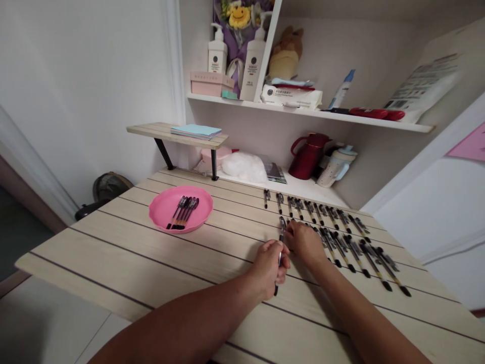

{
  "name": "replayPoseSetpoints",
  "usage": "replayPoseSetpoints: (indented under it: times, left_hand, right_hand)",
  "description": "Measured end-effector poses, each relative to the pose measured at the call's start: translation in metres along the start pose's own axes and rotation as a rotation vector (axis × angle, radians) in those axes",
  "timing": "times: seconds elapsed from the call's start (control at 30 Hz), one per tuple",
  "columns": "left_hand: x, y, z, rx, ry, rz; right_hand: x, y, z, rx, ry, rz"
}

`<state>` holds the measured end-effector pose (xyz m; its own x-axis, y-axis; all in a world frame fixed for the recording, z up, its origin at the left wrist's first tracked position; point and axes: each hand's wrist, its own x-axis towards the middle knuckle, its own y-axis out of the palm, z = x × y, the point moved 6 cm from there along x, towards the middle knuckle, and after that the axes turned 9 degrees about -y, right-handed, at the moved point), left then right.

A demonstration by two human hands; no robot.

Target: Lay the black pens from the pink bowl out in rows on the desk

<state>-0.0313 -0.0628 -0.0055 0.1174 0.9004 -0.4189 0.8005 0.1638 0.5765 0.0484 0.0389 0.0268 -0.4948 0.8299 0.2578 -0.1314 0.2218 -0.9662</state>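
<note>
My left hand [268,269] is closed around a black-tipped pen [282,226], which stands tilted with its clip end up and its other end showing below the fist. Just right of it, my right hand [305,243] has its fingers drawn together at the table surface. A small dark piece shows at those fingertips, and whatever they grip is hidden. Beyond and to the right lie two rows of pens, the near row with long pens [375,265] beside loose caps, the far row [310,211] with shorter-looking ones. Several more pens [184,211] lie together in a pink plate [202,205] at the left.
The slatted wooden table [125,253] carries a small raised shelf [151,130] with blue paper [197,131] on it. Behind stand a red jug [308,156], a tumbler [335,167] and a white fluffy bundle [244,167]. A wall shelf [364,120] holds bottles and packets.
</note>
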Motion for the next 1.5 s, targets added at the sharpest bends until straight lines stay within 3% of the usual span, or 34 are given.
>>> replayPoseSetpoints:
  times: [0.17, 0.27, 0.43, 0.53, 0.63, 0.8, 1.03, 1.23, 1.5]
  left_hand:
    - [0.002, -0.002, 0.001, -0.015, 0.012, -0.009]
    - [0.006, -0.007, -0.004, -0.058, 0.082, -0.035]
    - [0.014, -0.02, -0.02, -0.241, 0.246, -0.088]
    - [0.016, -0.024, -0.025, -0.293, 0.272, -0.089]
    - [0.015, -0.024, -0.027, -0.268, 0.275, -0.07]
    - [0.014, -0.031, -0.029, -0.114, 0.33, -0.185]
    - [0.015, -0.034, -0.029, 0.024, 0.336, -0.258]
    - [0.016, -0.031, -0.03, 0.089, 0.349, -0.235]
    - [0.009, -0.028, -0.033, 0.087, 0.368, -0.254]
  right_hand:
    - [-0.015, -0.011, -0.014, 0.097, 0.052, -0.017]
    - [-0.03, -0.013, -0.011, 0.329, 0.087, -0.002]
    - [-0.062, 0.003, 0.03, 0.95, 0.077, 0.232]
    - [-0.071, 0.004, 0.052, 1.053, 0.055, 0.203]
    - [-0.07, 0.003, 0.059, 1.008, 0.046, 0.112]
    - [-0.053, -0.004, 0.043, 0.706, 0.074, 0.005]
    - [-0.021, 0.0, 0.025, 0.181, 0.154, 0.066]
    - [-0.015, 0.004, 0.025, 0.121, 0.201, 0.144]
    - [-0.017, -0.001, 0.027, 0.168, 0.222, 0.153]
